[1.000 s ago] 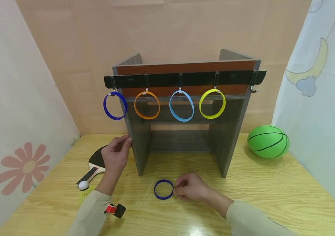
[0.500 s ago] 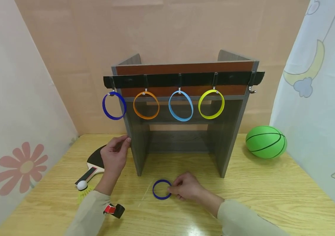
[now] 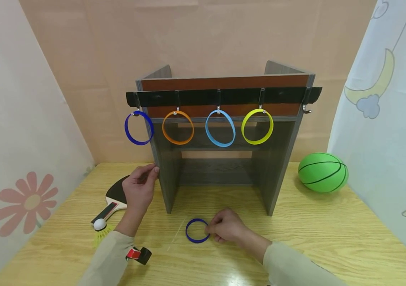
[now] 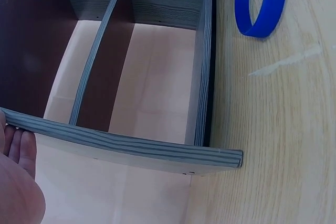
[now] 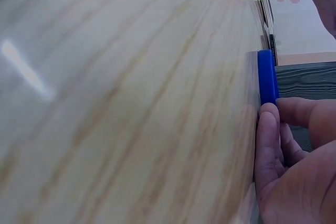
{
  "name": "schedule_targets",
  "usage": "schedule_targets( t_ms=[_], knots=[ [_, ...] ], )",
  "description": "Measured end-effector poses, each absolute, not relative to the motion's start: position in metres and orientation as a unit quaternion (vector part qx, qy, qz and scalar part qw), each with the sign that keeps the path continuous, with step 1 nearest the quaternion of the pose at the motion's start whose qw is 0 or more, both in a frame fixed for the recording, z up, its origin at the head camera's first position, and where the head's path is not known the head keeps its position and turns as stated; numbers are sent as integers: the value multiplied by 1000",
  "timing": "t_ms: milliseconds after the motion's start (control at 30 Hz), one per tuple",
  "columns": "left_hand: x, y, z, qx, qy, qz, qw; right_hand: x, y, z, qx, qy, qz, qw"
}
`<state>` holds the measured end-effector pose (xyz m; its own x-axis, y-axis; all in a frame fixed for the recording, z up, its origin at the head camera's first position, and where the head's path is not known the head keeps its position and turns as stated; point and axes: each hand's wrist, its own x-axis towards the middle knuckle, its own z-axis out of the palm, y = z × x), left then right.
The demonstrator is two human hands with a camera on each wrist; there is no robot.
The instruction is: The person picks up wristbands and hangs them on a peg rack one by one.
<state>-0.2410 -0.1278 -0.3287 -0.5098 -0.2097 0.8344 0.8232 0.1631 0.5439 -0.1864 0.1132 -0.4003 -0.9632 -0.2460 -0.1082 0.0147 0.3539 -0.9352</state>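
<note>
A dark blue ring lies flat on the table in front of a grey wood-grain shelf. My right hand pinches the ring's right side between thumb and fingers; the right wrist view shows fingertips on the ring's band. At the shelf's left side panel, my left hand grips the front edge, thumb in front and other fingers behind the panel. On hooks along a black strip hang a blue ring, an orange ring, a light blue ring and a yellow ring.
The strip's rightmost hook carries no ring. A green ball sits right of the shelf. To the left lie a table tennis paddle, a white ball and a yellow shuttlecock, partly behind the left forearm.
My right hand has moved slightly left, from beside the blue ring's right edge to pinching it. The left hand stays on the shelf panel, and the hanging rings have not moved.
</note>
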Motion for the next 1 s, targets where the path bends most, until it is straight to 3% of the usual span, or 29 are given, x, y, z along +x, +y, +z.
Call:
schedule_targets(
  t_ms=[500,1000],
  knots=[
    [-256,-136,-344,-242,-626,-600,435,-181,120,-396,-60,799,-581,144],
    [-258,-135,-344,-251,-620,-598,442,-165,172,-386,-129,736,-638,187]
  ],
)
